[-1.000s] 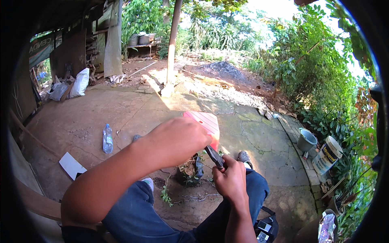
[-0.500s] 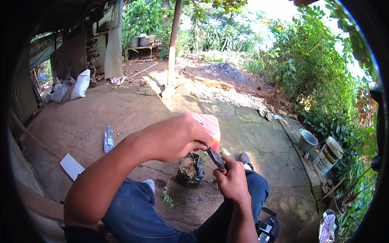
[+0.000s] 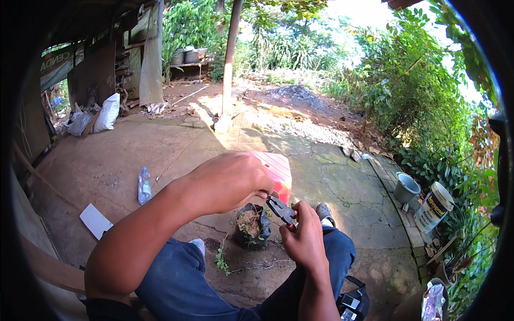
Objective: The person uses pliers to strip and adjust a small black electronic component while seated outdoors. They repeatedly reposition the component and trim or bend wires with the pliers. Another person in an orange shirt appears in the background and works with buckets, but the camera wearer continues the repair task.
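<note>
My right hand [image 3: 303,238] is closed around a pair of dark pliers [image 3: 281,211], their head angled up to the left. My left hand [image 3: 243,179] is pinched at the pliers' jaws; what its fingertips hold is too small to make out. Below both hands, a small leafy plant sits in a black pot or bag [image 3: 249,230] of brown soil on the ground between my legs, with loose sprigs [image 3: 222,259] beside it. A pink-red plastic stool [image 3: 273,166] stands just beyond, partly hidden behind my left hand.
A water bottle [image 3: 144,187] and white board [image 3: 96,220] lie left. Two buckets [image 3: 406,188] [image 3: 431,211] stand right, near plants. A black bag with devices [image 3: 352,302] is by my right leg. A post [image 3: 227,80] rises ahead; sacks [image 3: 105,112] sit back left.
The pliers have turned slightly, showing more of the flat side of their head. My left fingers have shifted a little at the jaws, exposing more of the pot below.
</note>
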Motion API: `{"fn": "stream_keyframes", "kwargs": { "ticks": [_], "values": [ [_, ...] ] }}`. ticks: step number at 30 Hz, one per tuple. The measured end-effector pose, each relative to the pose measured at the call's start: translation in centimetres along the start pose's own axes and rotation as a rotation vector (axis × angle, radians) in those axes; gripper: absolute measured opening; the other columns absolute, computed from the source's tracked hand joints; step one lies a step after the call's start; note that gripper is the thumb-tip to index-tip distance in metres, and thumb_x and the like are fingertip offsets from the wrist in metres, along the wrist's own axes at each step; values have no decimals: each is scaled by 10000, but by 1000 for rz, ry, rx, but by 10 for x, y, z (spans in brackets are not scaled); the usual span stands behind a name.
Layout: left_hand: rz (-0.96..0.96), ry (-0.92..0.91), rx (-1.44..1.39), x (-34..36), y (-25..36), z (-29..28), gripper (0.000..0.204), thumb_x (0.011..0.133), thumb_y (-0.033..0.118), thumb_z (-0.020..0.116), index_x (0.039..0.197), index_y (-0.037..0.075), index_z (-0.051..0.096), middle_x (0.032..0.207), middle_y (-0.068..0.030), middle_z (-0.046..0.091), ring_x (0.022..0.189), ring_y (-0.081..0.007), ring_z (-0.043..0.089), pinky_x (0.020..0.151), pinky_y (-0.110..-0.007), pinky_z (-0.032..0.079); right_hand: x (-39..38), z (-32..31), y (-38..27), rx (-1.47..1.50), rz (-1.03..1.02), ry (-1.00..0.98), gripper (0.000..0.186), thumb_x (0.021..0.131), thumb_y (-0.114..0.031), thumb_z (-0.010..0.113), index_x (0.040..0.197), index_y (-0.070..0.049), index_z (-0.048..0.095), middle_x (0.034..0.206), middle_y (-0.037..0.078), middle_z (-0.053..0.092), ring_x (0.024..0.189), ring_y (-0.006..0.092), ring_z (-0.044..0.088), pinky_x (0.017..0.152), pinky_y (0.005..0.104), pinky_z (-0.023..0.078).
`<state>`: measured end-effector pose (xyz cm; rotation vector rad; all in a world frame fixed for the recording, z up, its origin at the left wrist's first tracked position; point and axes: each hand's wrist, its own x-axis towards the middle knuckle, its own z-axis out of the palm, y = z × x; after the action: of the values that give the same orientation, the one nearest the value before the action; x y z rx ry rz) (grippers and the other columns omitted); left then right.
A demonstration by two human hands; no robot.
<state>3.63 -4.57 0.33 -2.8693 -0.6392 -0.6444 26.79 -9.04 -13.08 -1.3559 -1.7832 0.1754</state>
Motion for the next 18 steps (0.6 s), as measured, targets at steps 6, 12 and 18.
{"fn": "stream_keyframes", "kwargs": {
  "ticks": [6,12,18],
  "values": [
    [1,-39,44,0,2,-1,141,837,29,743,952,98,786,911,-77,769,959,-325,703,895,-455,543,-1,1,1,5,-15,37,391,774,-42,749,1105,5,547,1006,236,611,1004,458,594,880,526,459],
    [47,54,6,0,3,-2,191,786,-41,698,924,44,798,885,-173,763,942,-382,750,903,-491,583,-1,1,1,38,6,34,378,783,-27,725,1112,11,543,1020,221,592,1009,429,584,870,494,476],
    [47,42,5,0,2,-2,197,756,-45,715,901,53,806,895,-168,773,956,-370,756,896,-483,590,-2,-1,0,21,-9,46,380,791,2,714,1128,19,538,1060,213,576,1028,396,584,842,461,531]
  ]
}}
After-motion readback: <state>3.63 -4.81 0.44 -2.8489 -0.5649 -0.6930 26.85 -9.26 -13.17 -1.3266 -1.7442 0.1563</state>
